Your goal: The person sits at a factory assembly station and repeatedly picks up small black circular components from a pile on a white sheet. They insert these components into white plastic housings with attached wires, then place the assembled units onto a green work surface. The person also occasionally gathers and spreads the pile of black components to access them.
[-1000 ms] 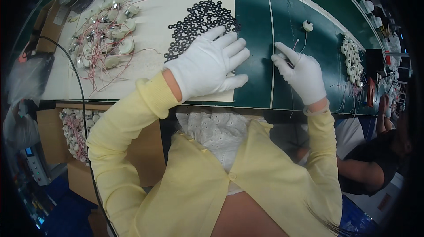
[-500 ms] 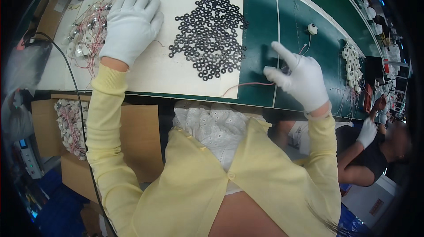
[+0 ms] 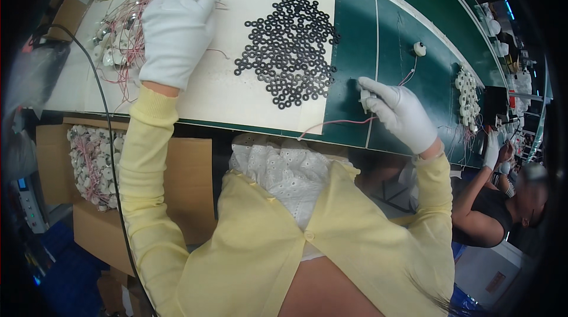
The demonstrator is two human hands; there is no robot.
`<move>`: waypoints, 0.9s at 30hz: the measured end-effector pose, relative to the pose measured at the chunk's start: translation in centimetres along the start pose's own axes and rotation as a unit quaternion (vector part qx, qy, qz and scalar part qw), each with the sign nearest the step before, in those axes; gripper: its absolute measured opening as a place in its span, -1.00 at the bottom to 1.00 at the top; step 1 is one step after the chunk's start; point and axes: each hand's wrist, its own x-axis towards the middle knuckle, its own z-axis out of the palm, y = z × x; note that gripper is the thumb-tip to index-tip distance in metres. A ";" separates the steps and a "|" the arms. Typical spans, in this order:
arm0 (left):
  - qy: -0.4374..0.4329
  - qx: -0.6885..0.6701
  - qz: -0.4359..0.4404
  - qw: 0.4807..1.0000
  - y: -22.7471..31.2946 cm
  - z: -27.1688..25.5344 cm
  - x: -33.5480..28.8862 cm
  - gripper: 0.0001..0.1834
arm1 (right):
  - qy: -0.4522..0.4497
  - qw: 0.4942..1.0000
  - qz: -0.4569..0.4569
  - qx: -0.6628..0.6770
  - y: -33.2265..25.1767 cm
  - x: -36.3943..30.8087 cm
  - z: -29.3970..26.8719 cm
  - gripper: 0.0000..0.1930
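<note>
1. So I'm standing here watching, and the left hand point(image 3: 177, 36) is palm-down at the right side of a heap of white parts with pink wires point(image 3: 115, 51). The heap peeks out to the left of that grip and just beyond its fingertips. Fingers look fairly close together, but the underside's hidden, so I can't tell if it's holding anything.

2. The right hand point(image 3: 403, 113) is easier to read: thumb and index finger pinching a small white piece point(image 3: 365, 102). It sits right at the fingertips, on the left side of the grip. Too small for me to call a long axis, tbh.

3. A pink wire point(image 3: 337, 120) runs from that grip off to the left, dipping a bit toward the body.

4. The big one imo: the patch of black rings point(image 3: 290, 54) lies between the two grips, touching neither. It's left of the right fingertips, right of the left hand, and neither hand looks clearly nearer. Its longer axis runs roughly from the far side toward the body.

5. Beyond the right grip and further right there's a lone white part point(image 3: 419, 49), with a cluster of white parts point(image 3: 467, 98) further right again.
</note>
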 end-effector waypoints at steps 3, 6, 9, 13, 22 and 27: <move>-0.013 0.039 -0.035 0.999 -0.7 0.6 -0.4 -0.77 | -0.025 0.975 0.098 0.197 -1.2 0.5 0.1 -0.62; -0.066 0.046 -0.057 0.995 -0.2 0.4 -0.7 -0.75 | -0.039 0.950 0.141 0.275 -1.5 0.9 0.0 -0.61; -0.065 0.017 -0.066 0.996 0.6 -0.1 -1.0 -0.72 | -0.043 0.943 0.141 0.299 -1.5 1.0 -0.2 -0.61; -0.024 -0.009 -0.081 0.996 0.1 0.3 -1.6 -0.68 | -0.060 0.954 0.114 0.271 -3.1 -0.1 -1.4 -0.62; -0.006 0.047 -0.121 0.992 -0.1 0.2 -1.7 -0.73 | -0.090 0.992 0.004 -0.090 -3.6 -2.4 -2.5 -0.73; -0.109 0.038 -0.141 0.983 1.1 -0.6 -0.6 -0.68 | 0.033 0.995 0.084 -0.035 -1.1 -0.3 0.4 -0.74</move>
